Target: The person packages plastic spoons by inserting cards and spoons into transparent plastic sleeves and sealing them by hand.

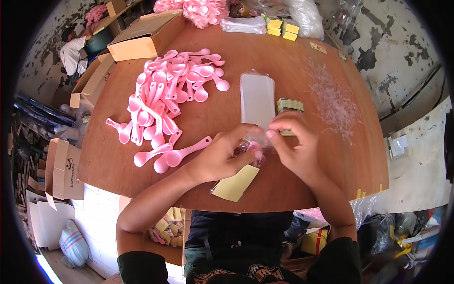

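My left hand (220, 154) is closed around a clear plastic bag (248, 140), its thumb pressing on the front. Inside the bag, part of a pink measuring spoon (254, 146) shows near my thumb. A plain yellow card (236, 183) sits at the bag's lower end, below my left hand. At the bag's upper edge, the thumb and forefinger of my right hand (298, 144) come together in a pinch on the clear film. Just beyond both hands lies a stack of clear bags (257, 94). Beside it, partly behind my right hand, is a small stack of printed cards (289, 105).
Many pink double-ended spoons (159, 90) are heaped on the table's left side. Thin clear strips (333, 102) lie scattered at right. Cardboard box (146, 35), yellow card stacks (282, 27) and plastic-wrapped goods line the far edge. Another person (74, 52) is at the far left.
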Tool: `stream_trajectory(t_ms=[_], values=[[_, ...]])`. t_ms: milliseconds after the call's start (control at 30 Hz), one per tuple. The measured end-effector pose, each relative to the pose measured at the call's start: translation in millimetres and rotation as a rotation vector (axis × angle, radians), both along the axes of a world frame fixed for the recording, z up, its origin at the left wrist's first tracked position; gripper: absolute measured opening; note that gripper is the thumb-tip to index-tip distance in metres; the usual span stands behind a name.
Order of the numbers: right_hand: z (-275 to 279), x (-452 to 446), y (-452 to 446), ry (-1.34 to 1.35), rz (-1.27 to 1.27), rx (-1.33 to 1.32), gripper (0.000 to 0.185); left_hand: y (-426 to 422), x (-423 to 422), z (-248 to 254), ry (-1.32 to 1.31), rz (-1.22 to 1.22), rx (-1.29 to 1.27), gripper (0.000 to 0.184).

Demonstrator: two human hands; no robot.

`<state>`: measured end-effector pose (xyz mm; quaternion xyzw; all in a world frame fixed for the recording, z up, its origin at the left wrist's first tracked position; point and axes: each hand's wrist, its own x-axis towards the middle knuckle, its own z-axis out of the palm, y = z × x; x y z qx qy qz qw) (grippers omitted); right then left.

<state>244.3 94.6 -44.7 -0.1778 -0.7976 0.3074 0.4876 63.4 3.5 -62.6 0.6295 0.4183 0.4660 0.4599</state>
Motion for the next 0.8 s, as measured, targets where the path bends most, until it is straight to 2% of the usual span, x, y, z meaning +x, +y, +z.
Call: stream_trajectory(t_ms=[33, 100, 267, 533, 600, 800], values=[[2.8, 1.5, -0.4, -0.076, -0.038, 0.250, 0.014, -0.1, 1.6, -0.3, -0.001, -0.004, 0.001, 0.038], [0.8, 2.2, -6.0, -0.099, -0.083, 0.284, 0.015, -1.7, 5.7, -0.3, 0.031, 0.073, 0.100, 0.033], [2.6, 3.9, -9.4, -0.174, -0.216, 0.424, 0.018, -2.8, 6.6, 4.0, 0.147, 0.054, 0.107, 0.033], [-1.5, 4.2, -12.2, -0.241, -0.234, 0.424, 0.015, -4.5, 9.0, 3.7, 0.359, 0.059, 0.120, 0.038], [-1.6, 4.6, -13.3, -0.247, -0.233, 0.447, 0.014, -2.4, 8.5, -3.9, 0.372, 0.063, 0.227, 0.037], [-0.9, 10.5, -15.8, -0.382, -0.168, 0.362, 0.008, -3.3, 9.2, -0.1, 0.489, 0.063, 0.296, 0.035]])
